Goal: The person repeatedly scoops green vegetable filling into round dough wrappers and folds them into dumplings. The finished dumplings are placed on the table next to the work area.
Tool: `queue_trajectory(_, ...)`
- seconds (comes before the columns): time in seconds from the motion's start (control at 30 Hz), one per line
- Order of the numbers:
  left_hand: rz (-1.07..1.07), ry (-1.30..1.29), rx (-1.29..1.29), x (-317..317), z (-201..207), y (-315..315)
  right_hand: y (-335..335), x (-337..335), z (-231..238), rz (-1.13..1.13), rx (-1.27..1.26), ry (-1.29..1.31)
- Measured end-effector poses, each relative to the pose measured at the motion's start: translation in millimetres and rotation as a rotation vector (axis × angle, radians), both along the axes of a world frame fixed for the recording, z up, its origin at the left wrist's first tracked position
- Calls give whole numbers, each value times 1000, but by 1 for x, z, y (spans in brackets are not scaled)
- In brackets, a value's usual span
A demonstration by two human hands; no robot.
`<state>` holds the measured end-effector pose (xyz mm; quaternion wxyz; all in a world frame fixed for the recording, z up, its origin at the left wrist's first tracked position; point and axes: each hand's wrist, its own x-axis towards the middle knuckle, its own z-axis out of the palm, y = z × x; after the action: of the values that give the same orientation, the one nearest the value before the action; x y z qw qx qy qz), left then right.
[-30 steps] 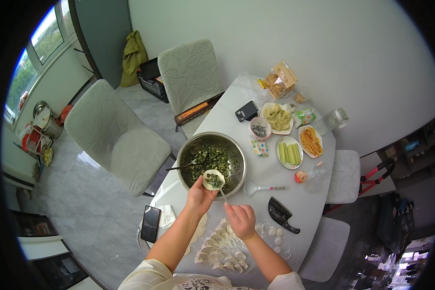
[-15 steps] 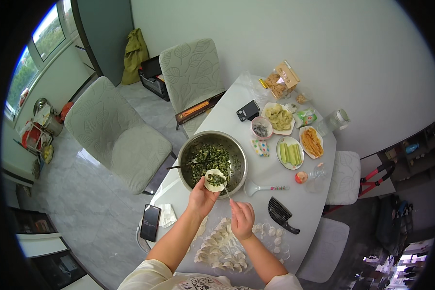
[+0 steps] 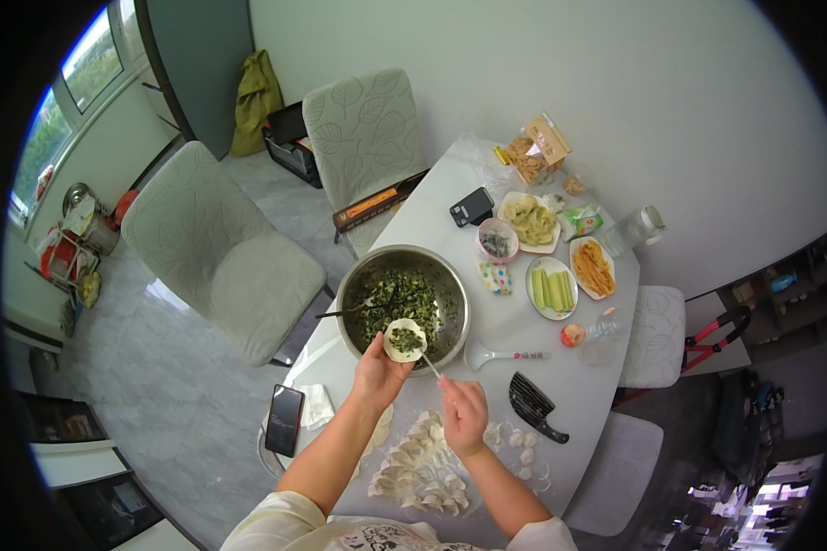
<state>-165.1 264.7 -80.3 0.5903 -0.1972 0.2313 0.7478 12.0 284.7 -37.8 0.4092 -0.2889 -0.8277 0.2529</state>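
My left hand (image 3: 379, 375) holds a round dumpling wrapper (image 3: 404, 353) on its fingers, above the near rim of a steel bowl (image 3: 461, 303). Chopped green filling (image 3: 407, 341) lies in the middle of the wrapper. In my right hand (image 3: 464, 409), closed fingers grip the handle of a thin utensil (image 3: 431, 364); its tip reaches the filling, and its kind cannot be made out. More green filling (image 3: 412, 296) fills the bowl, where a dark-handled utensil (image 3: 342, 313) leans on the left rim. Folded dumplings (image 3: 420, 464) lie on the table below my hands, dusted with flour.
Right of the bowl lie a white ladle (image 3: 505, 356) and a black cleaver (image 3: 535, 407). Dishes of cucumber sticks (image 3: 551, 288) and orange strips (image 3: 592, 268) stand farther off. Dough pieces (image 3: 527, 439) sit right of the dumplings. A phone (image 3: 286, 421) lies at the left edge, near chairs (image 3: 220, 248).
The wrapper and my left hand have shifted slightly left and up. The right hand keeps the utensil at the filling, nearly in the same place.
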Motion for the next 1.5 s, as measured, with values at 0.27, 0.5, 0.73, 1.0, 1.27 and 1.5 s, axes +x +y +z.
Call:
queue_trajectory(0.27,-29,21,61,2,1,-6,-4,-5,0,-179,-686,418)
queue_trajectory(0.5,10,77,-14,-7,-2,-27,4,-22,-15,-247,-665,417)
queue_trajectory(0.73,17,56,-38,-17,-3,-69,25,-48,-68,-39,201,-395)
queue_trajectory(1.0,-48,126,26,-17,16,-88,24,-48,-70,199,207,-486)
queue_trajectory(1.27,-131,167,70,-5,37,-87,-3,-25,-13,123,230,-169)
queue_trajectory(1.5,-267,217,37,12,77,-89,-18,-9,33,171,246,-29)
